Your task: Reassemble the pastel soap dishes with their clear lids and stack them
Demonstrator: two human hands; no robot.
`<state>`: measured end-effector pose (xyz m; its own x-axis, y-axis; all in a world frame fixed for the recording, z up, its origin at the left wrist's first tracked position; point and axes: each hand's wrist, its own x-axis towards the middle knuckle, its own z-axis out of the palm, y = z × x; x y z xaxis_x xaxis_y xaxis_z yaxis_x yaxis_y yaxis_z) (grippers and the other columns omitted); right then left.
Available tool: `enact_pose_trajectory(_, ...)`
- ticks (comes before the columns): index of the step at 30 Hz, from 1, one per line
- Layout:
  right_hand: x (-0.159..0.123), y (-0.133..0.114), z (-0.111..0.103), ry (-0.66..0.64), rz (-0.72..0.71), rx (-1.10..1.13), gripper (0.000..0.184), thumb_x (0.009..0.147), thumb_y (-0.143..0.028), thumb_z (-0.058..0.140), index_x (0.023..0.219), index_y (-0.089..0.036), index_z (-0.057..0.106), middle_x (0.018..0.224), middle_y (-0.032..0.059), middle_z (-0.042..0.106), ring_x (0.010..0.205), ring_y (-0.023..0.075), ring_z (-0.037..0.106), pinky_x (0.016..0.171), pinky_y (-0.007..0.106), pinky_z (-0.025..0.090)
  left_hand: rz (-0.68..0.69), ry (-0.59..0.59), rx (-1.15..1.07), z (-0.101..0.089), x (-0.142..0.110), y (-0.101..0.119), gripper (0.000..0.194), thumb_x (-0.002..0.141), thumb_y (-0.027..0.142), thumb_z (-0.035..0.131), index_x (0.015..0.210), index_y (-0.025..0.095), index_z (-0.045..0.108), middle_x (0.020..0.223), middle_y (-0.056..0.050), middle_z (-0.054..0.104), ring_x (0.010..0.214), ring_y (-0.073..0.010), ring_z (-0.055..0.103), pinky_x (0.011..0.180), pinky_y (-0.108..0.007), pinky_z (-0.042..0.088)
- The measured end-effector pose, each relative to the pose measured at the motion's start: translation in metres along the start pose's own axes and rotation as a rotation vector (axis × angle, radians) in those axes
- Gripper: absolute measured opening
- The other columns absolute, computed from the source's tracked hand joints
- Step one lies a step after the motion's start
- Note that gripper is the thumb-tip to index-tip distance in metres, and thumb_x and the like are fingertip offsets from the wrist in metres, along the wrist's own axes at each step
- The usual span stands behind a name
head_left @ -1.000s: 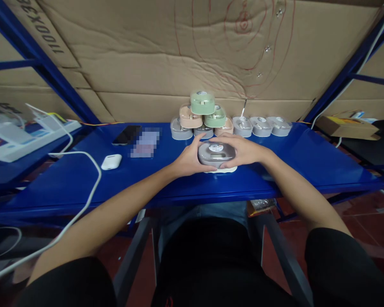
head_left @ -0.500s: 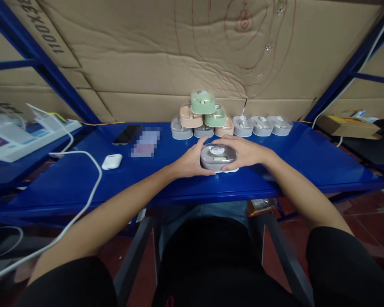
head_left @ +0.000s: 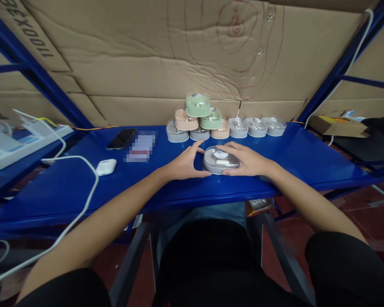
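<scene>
A grey oval plastic box (head_left: 214, 164) with a clear lid and a round white label rests near the front of the blue tabletop. My right hand (head_left: 245, 160) grips it from the right, thumb at the front and fingers over the far side. On its left, my left hand (head_left: 187, 162) has thumb and fingers spread, with a narrow gap to the box. Behind stands a stack of similar boxes: a green box (head_left: 197, 106) on top, a peach box (head_left: 186, 119) and another green one below, then a bottom row of grey and peach ones.
Three grey boxes (head_left: 257, 127) line up right of the stack. Leftward lie a black phone (head_left: 121, 139), a blurred-out item (head_left: 141, 146) and a white earbud case (head_left: 106, 166). A white cable (head_left: 94, 183) crosses the left side. Cardboard (head_left: 131, 76) walls the back.
My left hand has let go of the grey box and its fingers have spread. The box has shifted slightly right with my right hand. The view has turned a little.
</scene>
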<state>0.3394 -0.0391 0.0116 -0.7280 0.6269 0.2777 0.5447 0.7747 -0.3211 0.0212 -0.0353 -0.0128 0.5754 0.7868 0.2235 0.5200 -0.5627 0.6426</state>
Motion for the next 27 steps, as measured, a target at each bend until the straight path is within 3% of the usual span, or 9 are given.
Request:
enact_pose_trajectory(3,-0.046,0.002,-0.015,0.077,0.122,-0.082,0.098,0.095,-0.08,0.076,0.177,-0.033,0.05,0.156,0.0188,0.065,0.14,0.0463,0.069,0.12,0.068,0.057,-0.034,-0.012,0.019,0.0,0.0,0.003,0.128,0.081,0.061,0.092,0.183,0.025,0.022,0.158,-0.02,0.066,0.148,-0.0423,0.061,0.123,-0.061,0.049)
enact_pose_trajectory(6,-0.105,0.019,-0.039,0.127,0.324,-0.157,0.093,0.099,-0.076,0.073,0.178,-0.031,0.05,0.16,0.0205,0.064,0.139,0.0461,0.07,0.118,0.065,0.058,-0.035,-0.016,0.031,0.0,0.0,0.004,0.123,0.085,0.062,0.089,0.183,0.027,0.023,0.158,-0.018,0.066,0.145,-0.0407,0.063,0.119,-0.057,0.051)
enact_pose_trajectory(10,-0.173,0.071,-0.077,0.253,0.671,-0.346,0.089,0.104,-0.069,0.066,0.172,-0.013,0.059,0.155,0.0334,0.066,0.14,0.0466,0.069,0.12,0.056,0.051,-0.034,-0.008,0.045,0.001,0.001,0.001,0.121,0.086,0.062,0.088,0.183,0.027,0.024,0.156,-0.018,0.066,0.142,-0.0412,0.063,0.118,-0.057,0.051)
enact_pose_trajectory(13,-0.195,0.119,-0.102,0.33,0.938,-0.427,0.088,0.104,-0.067,0.067,0.172,-0.011,0.059,0.152,0.0407,0.064,0.141,0.0445,0.068,0.116,0.054,0.048,-0.04,-0.011,0.055,0.002,0.002,-0.001,0.12,0.087,0.062,0.087,0.183,0.026,0.024,0.157,-0.018,0.065,0.144,-0.0413,0.062,0.12,-0.059,0.05)
enact_pose_trajectory(15,-0.193,0.147,-0.115,0.338,1.102,-0.427,0.083,0.109,-0.064,0.061,0.174,-0.011,0.057,0.151,0.043,0.063,0.141,0.0415,0.066,0.111,0.052,0.047,-0.032,-0.011,0.061,0.001,0.003,-0.003,0.118,0.087,0.062,0.086,0.182,0.026,0.025,0.157,-0.018,0.065,0.144,-0.0408,0.061,0.121,-0.059,0.049)
enact_pose_trajectory(17,-0.18,0.17,-0.124,0.382,1.227,-0.405,0.066,0.117,-0.048,0.048,0.172,-0.012,0.059,0.151,0.0417,0.063,0.145,0.0363,0.061,0.11,0.05,0.044,-0.02,-0.015,0.067,0.0,0.003,-0.003,0.116,0.088,0.062,0.085,0.181,0.027,0.026,0.156,-0.017,0.065,0.145,-0.0403,0.061,0.12,-0.058,0.05)
enact_pose_trajectory(20,-0.151,0.196,-0.13,0.448,1.296,-0.383,0.059,0.117,-0.028,0.041,0.169,-0.008,0.06,0.157,0.0413,0.059,0.148,0.0328,0.055,0.111,0.048,0.039,-0.022,-0.036,0.072,-0.002,0.002,-0.001,0.114,0.089,0.062,0.084,0.181,0.027,0.026,0.157,-0.018,0.064,0.145,-0.0403,0.061,0.12,-0.058,0.05)
enact_pose_trajectory(24,-0.113,0.221,-0.121,0.57,1.369,-0.358,0.062,0.115,-0.027,0.046,0.166,0.008,0.054,0.153,0.045,0.058,0.143,0.0328,0.057,0.108,0.043,0.04,-0.06,-0.051,0.069,-0.003,0.001,0.004,0.115,0.088,0.063,0.083,0.18,0.026,0.025,0.16,-0.018,0.062,0.147,-0.0408,0.058,0.123,-0.06,0.048)
enact_pose_trajectory(27,-0.093,0.23,-0.108,0.663,1.353,-0.372,0.06,0.116,-0.031,0.046,0.163,0.004,0.059,0.146,0.0399,0.064,0.134,0.0291,0.063,0.102,0.038,0.044,-0.062,-0.055,0.072,-0.003,0.0,0.006,0.115,0.088,0.063,0.083,0.18,0.025,0.025,0.159,-0.018,0.062,0.148,-0.0401,0.057,0.125,-0.059,0.047)
